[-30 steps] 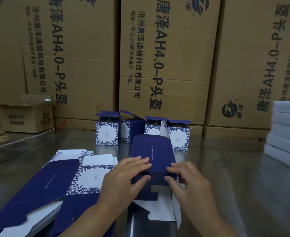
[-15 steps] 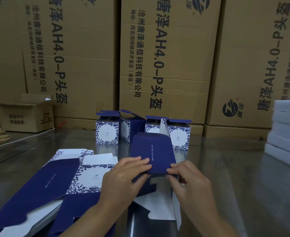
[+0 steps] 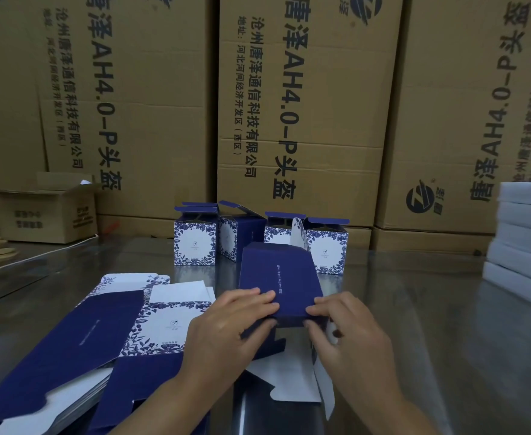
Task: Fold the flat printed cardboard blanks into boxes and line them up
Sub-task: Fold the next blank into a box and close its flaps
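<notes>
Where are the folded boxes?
In the head view, the folded boxes stand in a row at centre, beyond the box being folded, before the big brown cartons.

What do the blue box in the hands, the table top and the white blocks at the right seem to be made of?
The blue box looks like thin printed card, matte; its flaps show a white unprinted inside. The table top is probably polished steel: it mirrors the cartons. The white blocks may be foam, dull with soft edges.
</notes>
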Demonstrator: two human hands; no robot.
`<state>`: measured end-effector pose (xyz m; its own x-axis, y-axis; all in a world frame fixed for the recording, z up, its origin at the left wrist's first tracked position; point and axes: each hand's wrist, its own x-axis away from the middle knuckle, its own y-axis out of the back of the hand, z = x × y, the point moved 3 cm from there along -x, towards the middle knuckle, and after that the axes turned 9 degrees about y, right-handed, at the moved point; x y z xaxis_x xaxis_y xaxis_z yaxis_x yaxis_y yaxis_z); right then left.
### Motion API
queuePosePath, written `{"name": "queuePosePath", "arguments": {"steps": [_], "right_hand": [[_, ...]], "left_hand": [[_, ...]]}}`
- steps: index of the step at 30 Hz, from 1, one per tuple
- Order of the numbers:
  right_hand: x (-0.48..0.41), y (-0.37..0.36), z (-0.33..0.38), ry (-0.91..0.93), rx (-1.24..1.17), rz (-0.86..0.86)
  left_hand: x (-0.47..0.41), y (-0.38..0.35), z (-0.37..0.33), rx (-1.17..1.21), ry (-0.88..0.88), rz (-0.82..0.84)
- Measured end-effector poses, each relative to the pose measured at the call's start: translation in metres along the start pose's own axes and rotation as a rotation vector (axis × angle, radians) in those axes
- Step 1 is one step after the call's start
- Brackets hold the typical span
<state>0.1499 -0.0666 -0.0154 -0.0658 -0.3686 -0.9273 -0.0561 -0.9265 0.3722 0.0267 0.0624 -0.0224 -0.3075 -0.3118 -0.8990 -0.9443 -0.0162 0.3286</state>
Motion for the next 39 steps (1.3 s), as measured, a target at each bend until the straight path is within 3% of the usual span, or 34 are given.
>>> {"name": "queuePosePath", "arguments": {"steps": [16, 24, 30, 39], "right_hand": [[-0.002, -0.005, -0.002, 0.146, 0.034, -0.092], [-0.001, -0.007, -0.005, 0.166, 0.052, -0.098], [0.0, -0.007, -0.012, 0.103, 0.035, -0.056], [0.001, -0.009, -0.01, 0.101, 0.005, -0.08]], "left_hand": [[0.003, -0.001, -0.012, 0.038, -0.14, -0.001], [0.003, 0.0, -0.01, 0.051, -0.08, 0.036], [0.002, -0.002, -0.002, 0.107, 0.06, 0.075], [0.001, -0.003, -0.001, 0.149, 0.073, 0.065]]}}
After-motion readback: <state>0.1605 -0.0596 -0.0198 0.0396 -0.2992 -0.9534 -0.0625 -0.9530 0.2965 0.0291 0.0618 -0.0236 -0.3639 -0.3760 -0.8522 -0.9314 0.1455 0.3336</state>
